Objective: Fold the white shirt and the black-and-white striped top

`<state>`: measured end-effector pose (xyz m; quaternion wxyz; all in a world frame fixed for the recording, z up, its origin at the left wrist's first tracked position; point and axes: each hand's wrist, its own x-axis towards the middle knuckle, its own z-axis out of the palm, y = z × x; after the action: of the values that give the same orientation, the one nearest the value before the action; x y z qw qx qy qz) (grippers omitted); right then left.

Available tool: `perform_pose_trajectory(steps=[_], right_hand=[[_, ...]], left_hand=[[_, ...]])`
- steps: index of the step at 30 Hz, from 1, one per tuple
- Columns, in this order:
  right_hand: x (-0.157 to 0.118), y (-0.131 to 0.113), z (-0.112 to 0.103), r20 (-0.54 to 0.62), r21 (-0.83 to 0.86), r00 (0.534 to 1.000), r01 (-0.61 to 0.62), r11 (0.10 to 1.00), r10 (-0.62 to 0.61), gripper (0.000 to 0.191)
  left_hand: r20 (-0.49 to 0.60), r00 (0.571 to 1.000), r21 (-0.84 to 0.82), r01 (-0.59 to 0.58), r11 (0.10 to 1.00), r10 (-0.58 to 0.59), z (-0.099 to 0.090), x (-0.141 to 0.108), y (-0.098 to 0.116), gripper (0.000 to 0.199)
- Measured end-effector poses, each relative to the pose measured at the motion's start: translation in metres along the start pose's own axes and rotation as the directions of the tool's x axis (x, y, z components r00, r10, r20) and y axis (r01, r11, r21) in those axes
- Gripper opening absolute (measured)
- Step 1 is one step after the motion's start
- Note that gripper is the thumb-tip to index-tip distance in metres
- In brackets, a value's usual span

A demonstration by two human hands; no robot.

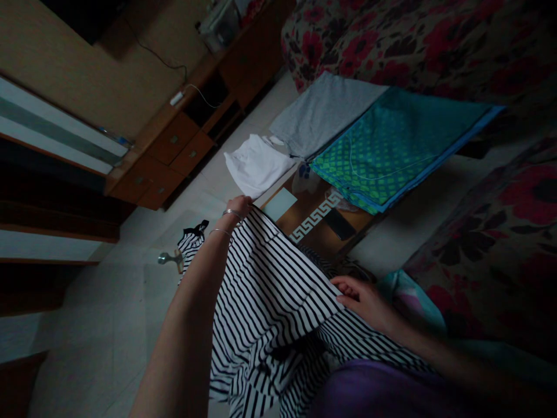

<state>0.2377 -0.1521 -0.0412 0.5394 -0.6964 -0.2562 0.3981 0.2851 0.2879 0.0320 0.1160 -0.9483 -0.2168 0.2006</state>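
Observation:
Both hands hold up a black-and-white striped garment (270, 296), which hangs in loose folds below them. My left hand (238, 208), with thin metal bangles at the wrist, pinches its upper corner near the edge of a low wooden table (315, 223). My right hand (361, 298) grips the fabric's edge further right. Beyond the hands lie a folded grey cloth (324, 116), a folded green-patterned cloth with a blue border (391, 152) and a crumpled white cloth (256, 165). A dark striped piece (191, 244) shows past my left arm.
Floral sofas (435, 46) stand along the right side, with a purple fabric (374, 389) at the lower edge. A wooden cabinet with drawers (169, 157) lines the far wall. A small metal stand (170, 259) sits on the tiled floor (96, 313).

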Motion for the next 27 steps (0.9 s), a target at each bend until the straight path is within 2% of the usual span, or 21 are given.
perform_pose_trajectory(steps=[4,11,14,18,22,27], right_hand=[[-0.001,-0.002,-0.003,0.011,-0.018,0.999,0.031,0.999,-0.031,0.029],[-0.002,0.001,-0.006,0.070,-0.192,0.971,0.237,0.952,-0.228,0.036],[-0.002,0.000,-0.005,0.093,-0.228,0.966,0.258,0.939,-0.243,0.036],[0.000,-0.001,-0.004,0.093,-0.224,0.971,0.236,0.946,-0.221,0.024],[-0.001,-0.001,-0.004,0.086,-0.181,0.980,0.192,0.965,-0.179,0.027],[-0.002,-0.002,-0.005,0.098,-0.120,0.976,0.204,0.972,-0.193,0.039]], left_hand=[[0.011,1.000,-0.006,0.009,1.000,-0.009,-0.001,0.002,-0.003,0.033],[0.018,1.000,-0.024,0.016,1.000,-0.016,-0.006,-0.003,-0.004,0.030],[0.022,1.000,-0.028,0.022,0.999,-0.022,-0.007,-0.005,-0.003,0.028],[0.015,0.999,-0.034,0.041,0.999,-0.040,-0.009,-0.005,-0.007,0.029],[0.007,0.997,-0.031,0.071,0.997,-0.070,-0.016,-0.004,-0.024,0.029],[-0.036,0.992,-0.073,0.120,0.990,-0.122,-0.037,-0.005,-0.053,0.030]])
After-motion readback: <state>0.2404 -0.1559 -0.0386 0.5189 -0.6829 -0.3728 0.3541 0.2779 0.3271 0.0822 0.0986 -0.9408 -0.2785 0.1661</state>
